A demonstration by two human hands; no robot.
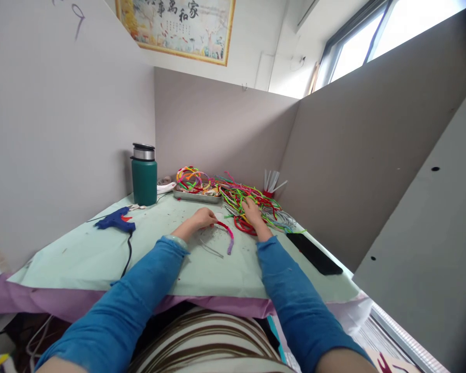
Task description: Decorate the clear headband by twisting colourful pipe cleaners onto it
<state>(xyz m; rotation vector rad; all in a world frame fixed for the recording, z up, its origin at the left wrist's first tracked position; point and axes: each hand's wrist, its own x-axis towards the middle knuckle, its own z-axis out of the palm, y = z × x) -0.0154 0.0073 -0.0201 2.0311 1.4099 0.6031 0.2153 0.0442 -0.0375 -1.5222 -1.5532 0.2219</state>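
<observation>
Striped clothing (205, 342) sits at six o'clock, closest to the camera, with two blue sleeves (147, 274) stretched over the bench (85, 254) on either side. And look at the left hand (202, 218): thumb and fingers pinched on the red end of one fuzzy curved strip (231, 238), which bows out to the right, its long axis running from eleven o'clock down to a free purple end at five. Off at two o'clock from that hand lies the heap of coloured strips (235, 196), and it's the right hand (252, 211) that's nearer, fingers right in among the green ones; whether they grip anything, I cannot tell. Now the count, around the bench! One heap, its pieces too tangled to number. One metal tray (196, 198) at twelve, one green bottle (144, 181) at eleven, one blue glue gun (115, 220) at ten, one black slab (314, 254) at three, one red holder (268, 195) of white sticks (272, 181) at two. Thin grey wire (214, 252) lies at eight o'clock from the curved strip, number of lengths unclear.
</observation>
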